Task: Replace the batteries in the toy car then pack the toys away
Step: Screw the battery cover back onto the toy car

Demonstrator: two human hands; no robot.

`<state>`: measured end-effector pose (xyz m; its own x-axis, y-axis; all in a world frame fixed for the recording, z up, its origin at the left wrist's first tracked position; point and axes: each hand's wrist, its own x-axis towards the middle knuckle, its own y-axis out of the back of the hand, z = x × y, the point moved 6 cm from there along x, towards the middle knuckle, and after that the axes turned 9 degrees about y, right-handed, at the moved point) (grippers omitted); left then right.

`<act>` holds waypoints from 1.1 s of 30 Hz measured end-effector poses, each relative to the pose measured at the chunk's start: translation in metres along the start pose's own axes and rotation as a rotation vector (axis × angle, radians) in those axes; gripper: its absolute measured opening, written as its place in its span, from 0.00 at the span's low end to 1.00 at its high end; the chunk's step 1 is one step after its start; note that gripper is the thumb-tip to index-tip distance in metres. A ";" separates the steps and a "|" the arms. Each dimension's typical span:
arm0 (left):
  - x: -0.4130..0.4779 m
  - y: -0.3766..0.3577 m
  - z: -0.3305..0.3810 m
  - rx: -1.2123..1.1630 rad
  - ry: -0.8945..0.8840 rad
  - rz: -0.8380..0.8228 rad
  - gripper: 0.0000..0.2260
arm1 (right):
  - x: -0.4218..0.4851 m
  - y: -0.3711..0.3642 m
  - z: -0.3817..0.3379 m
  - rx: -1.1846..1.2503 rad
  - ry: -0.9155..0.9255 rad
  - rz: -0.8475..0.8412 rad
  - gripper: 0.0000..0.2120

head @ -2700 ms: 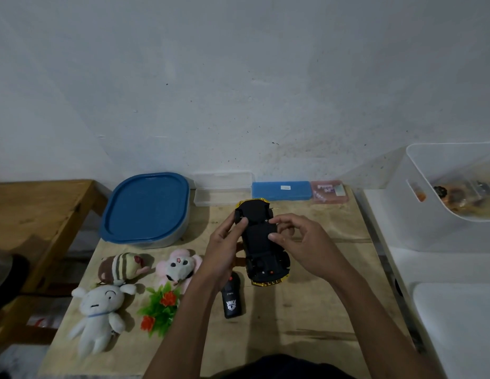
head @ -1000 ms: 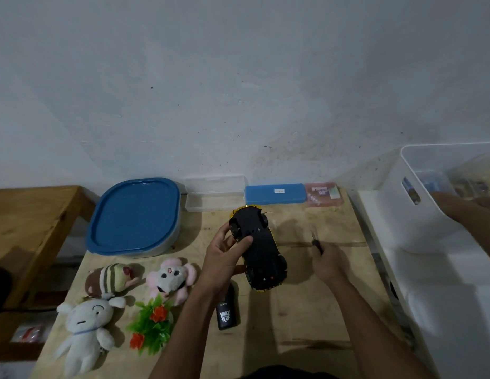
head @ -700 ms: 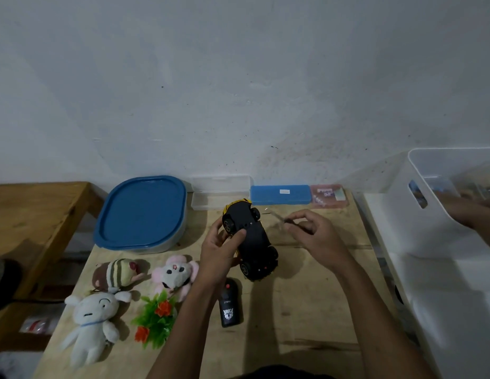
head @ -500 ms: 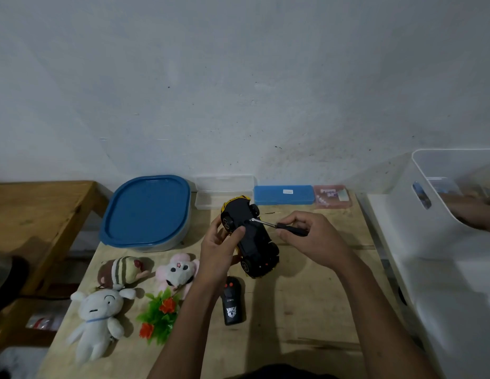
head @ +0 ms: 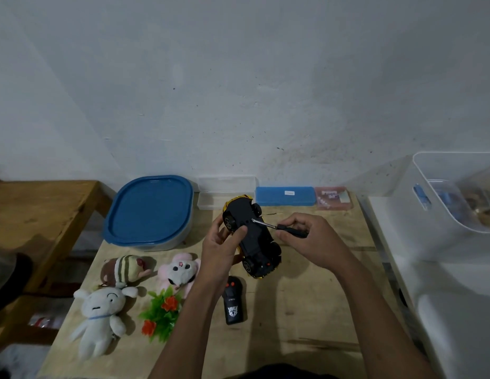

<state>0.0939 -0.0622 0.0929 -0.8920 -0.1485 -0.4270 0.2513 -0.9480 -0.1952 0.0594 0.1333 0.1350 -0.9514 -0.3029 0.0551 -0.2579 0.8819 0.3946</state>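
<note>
Nearest, a black remote control [head: 233,303] lies flat on the wooden table [head: 306,324], just below the hands. Left of it: a green plastic plant with orange flowers [head: 161,314], a white plush [head: 100,315], a striped brown plush [head: 124,269], a pink plush [head: 179,270], all lying on the tabletop.

Mid-table, the left hand [head: 220,248] is closed round the toy car [head: 252,236], held above the table, black underside up, yellow body showing at the edges; thumb across the chassis near a front wheel. The right hand [head: 306,237] is pinched shut on a small screwdriver [head: 279,227], dark handle in the fingers, metal tip touching the underside of the car near its far end.

Further back, along the wall: a blue-lidded container [head: 149,212], a clear plastic box [head: 226,192], a blue case [head: 285,196], a pinkish packet [head: 332,197]. Far right, a white bin [head: 430,214] on a white surface; contents blurred.
</note>
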 end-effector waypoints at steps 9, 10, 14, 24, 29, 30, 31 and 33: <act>-0.002 0.001 0.001 0.010 -0.006 -0.002 0.21 | -0.001 0.000 -0.002 -0.018 -0.031 0.007 0.04; -0.002 0.001 0.001 0.014 -0.007 -0.001 0.20 | -0.001 0.000 -0.003 -0.024 -0.036 0.007 0.04; -0.002 0.002 0.001 0.029 -0.028 0.006 0.22 | 0.000 0.003 -0.008 -0.092 -0.056 -0.006 0.02; -0.008 -0.007 0.007 0.095 -0.092 -0.031 0.21 | 0.005 0.012 -0.026 -0.411 -0.162 -0.059 0.07; -0.010 -0.008 0.009 0.112 -0.106 -0.031 0.22 | 0.003 0.009 -0.025 -0.395 -0.207 -0.117 0.08; -0.011 -0.008 0.010 0.114 -0.108 -0.028 0.22 | 0.002 0.008 -0.025 -0.381 -0.212 -0.135 0.08; -0.011 -0.007 0.010 0.120 -0.110 -0.027 0.22 | 0.002 0.008 -0.025 -0.372 -0.209 -0.145 0.08; -0.011 -0.007 0.011 0.121 -0.111 -0.026 0.22 | 0.000 0.010 -0.026 -0.360 -0.192 -0.138 0.07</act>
<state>0.0980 -0.0569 0.1091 -0.9355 -0.1469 -0.3212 0.1861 -0.9780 -0.0947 0.0607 0.1326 0.1632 -0.9349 -0.3064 -0.1789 -0.3421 0.6449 0.6834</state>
